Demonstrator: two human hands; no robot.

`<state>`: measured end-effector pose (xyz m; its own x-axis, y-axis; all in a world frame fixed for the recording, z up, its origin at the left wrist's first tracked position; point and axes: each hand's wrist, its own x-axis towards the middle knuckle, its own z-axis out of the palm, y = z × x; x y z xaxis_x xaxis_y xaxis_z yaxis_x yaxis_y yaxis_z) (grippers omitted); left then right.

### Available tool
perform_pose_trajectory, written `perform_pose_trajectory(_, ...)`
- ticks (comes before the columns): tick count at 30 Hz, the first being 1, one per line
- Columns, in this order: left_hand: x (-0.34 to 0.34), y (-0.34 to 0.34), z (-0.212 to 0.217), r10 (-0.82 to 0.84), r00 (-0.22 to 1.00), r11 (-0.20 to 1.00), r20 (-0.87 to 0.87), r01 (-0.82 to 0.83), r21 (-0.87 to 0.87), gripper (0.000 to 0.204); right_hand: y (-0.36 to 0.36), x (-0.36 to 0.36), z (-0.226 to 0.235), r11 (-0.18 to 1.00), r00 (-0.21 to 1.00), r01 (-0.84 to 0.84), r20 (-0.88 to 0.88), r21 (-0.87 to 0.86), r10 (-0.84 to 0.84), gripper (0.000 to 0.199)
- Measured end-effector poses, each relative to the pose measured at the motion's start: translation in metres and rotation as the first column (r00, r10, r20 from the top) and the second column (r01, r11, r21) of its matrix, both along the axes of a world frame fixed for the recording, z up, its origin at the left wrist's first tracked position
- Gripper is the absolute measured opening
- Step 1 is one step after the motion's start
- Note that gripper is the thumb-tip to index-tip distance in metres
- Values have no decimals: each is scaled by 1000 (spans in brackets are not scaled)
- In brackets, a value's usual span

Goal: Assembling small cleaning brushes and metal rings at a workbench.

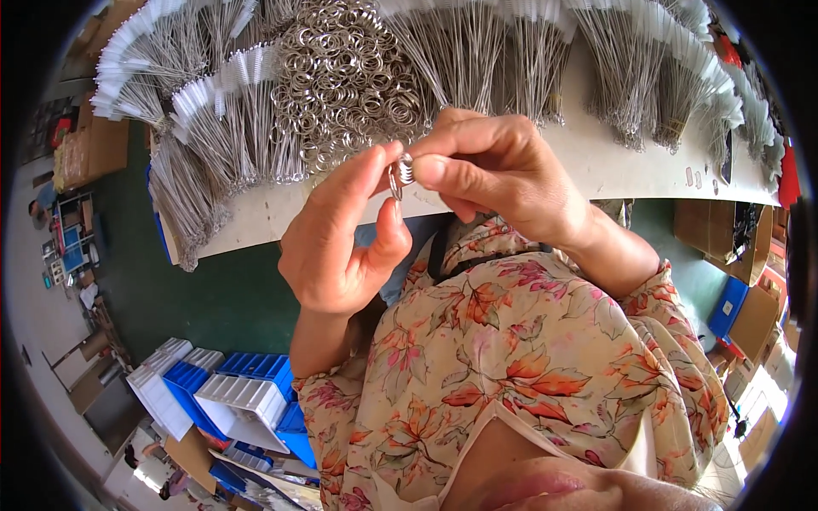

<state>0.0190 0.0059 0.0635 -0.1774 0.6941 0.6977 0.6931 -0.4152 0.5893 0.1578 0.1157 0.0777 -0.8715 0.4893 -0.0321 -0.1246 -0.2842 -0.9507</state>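
Observation:
Above the near edge of the table, my two hands meet at a small cluster of silver split rings [405, 171]. My right hand [507, 175] pinches the cluster between thumb and index finger. At its left side, one split ring [394, 181] stands between the index fingertip and thumb of my left hand [336, 234], whose thumb and index are curved around it. Just beyond my hands lies a large heap of loose split rings [341, 81]. How many rings are in my right fingers is partly hidden.
Bundles of thin wire brushes with white bristle ends [239, 111] cover the table [596, 153] on both sides of the heap. A few small wire pieces [694, 179] lie at right. Blue and white plastic bins [243, 396] stand lower left; cardboard boxes [711, 230] are at right.

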Motion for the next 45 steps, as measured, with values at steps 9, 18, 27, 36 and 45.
perform_pose_trajectory(9, 0, 3, -15, 121, 985, 985, -123, -104, 138, 33, -4, -5, -4, 998, 999, 32, -3, -57, -32, 19)
perform_pose_trajectory(18, -7, 2, -14, -109, 993, 994, 40, 109, -8, 49, 2, -6, -12, 998, 999, 39, 22, 55, -41, 18)
perform_pose_trajectory(27, 0, -2, -16, -119, 871, 988, 476, 150, -29, 51, 6, 1, -4, 979, 993, -31, 121, 203, 6, 14)
perform_pose_trajectory(36, -2, 0, -6, -44, 846, 984, 531, 128, -123, 51, 6, -1, -14, 991, 981, -123, 156, 53, 114, 14)
perform_pose_trajectory(45, -171, 29, -52, 570, 734, 589, -368, -678, -440, 30, -24, 5, -118, 265, 982, -68, 111, 962, -151, 14)
